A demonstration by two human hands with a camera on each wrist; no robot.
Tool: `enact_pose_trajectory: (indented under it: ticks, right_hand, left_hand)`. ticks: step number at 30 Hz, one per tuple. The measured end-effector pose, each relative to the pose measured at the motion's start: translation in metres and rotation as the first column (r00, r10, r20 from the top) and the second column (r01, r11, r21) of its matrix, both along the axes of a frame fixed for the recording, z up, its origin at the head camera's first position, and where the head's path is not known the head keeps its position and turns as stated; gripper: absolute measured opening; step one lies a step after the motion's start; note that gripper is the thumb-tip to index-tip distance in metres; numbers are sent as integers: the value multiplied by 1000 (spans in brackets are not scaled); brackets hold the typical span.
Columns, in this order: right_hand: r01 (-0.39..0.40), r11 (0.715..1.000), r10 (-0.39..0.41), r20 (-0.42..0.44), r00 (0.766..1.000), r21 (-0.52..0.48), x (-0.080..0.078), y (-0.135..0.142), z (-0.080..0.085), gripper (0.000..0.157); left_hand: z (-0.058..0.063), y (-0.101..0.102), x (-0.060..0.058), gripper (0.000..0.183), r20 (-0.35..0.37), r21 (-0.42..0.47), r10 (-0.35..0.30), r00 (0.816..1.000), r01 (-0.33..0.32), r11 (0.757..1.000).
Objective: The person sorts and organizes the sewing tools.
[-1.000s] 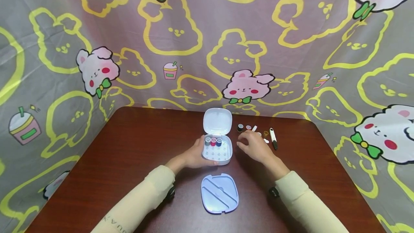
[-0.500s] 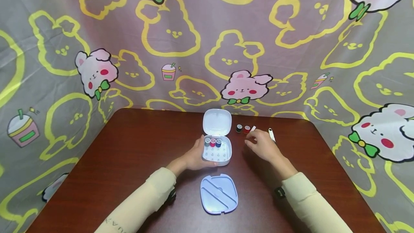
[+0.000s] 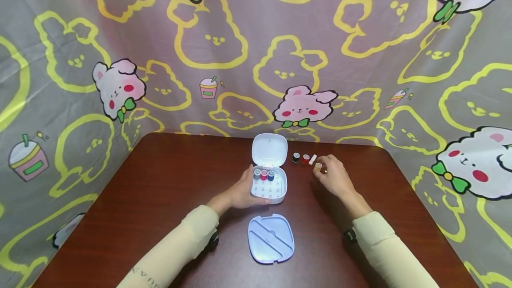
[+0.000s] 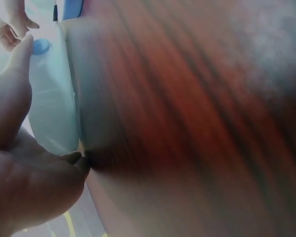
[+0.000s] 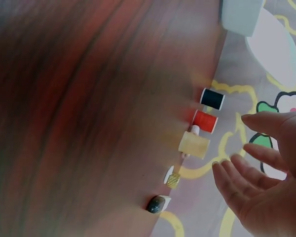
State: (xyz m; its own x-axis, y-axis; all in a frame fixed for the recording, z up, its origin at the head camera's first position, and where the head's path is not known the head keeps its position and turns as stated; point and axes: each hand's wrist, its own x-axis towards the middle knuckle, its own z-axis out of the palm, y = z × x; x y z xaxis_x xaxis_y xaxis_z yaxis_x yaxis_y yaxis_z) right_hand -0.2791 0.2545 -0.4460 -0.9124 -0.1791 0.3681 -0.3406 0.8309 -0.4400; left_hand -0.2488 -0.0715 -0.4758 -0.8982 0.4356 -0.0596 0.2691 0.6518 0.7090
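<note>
My left hand grips the left side of a small white sewing box, thumb along the front. Its lid stands raised at the back. Inside, a grey thread spool, a pink-red spool and a blue spool line the back row, with bare pegs in front. To the right, my right hand hovers at a pale yellow thread spool. In the right wrist view its fingers are loosely extended and apart from that yellow spool.
A black spool, a red spool and a small white piece stand behind the right hand. The right wrist view also has a gold-coloured piece and a dark-tipped object. A lilac divided tray lies in front of the box.
My right hand has moved rightward, away from the box, uncovering the red spool and white piece; the yellow spool now shows at its fingertips. The left hand stays on the box.
</note>
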Motion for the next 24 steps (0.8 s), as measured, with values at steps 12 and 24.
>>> enact_pose_trajectory:
  ticks: [12, 24]
  right_hand:
    - [43, 998, -39, 67, 997, -54, -14, 7, -9, 35]
    - [100, 984, -78, 145, 986, -148, -25, 4, -12, 29]
  left_hand:
    - [1, -1, -3, 132, -38, 2, 3, 999, -3, 1000]
    - [0, 0, -5, 131, -37, 13, 6, 999, -6, 1000]
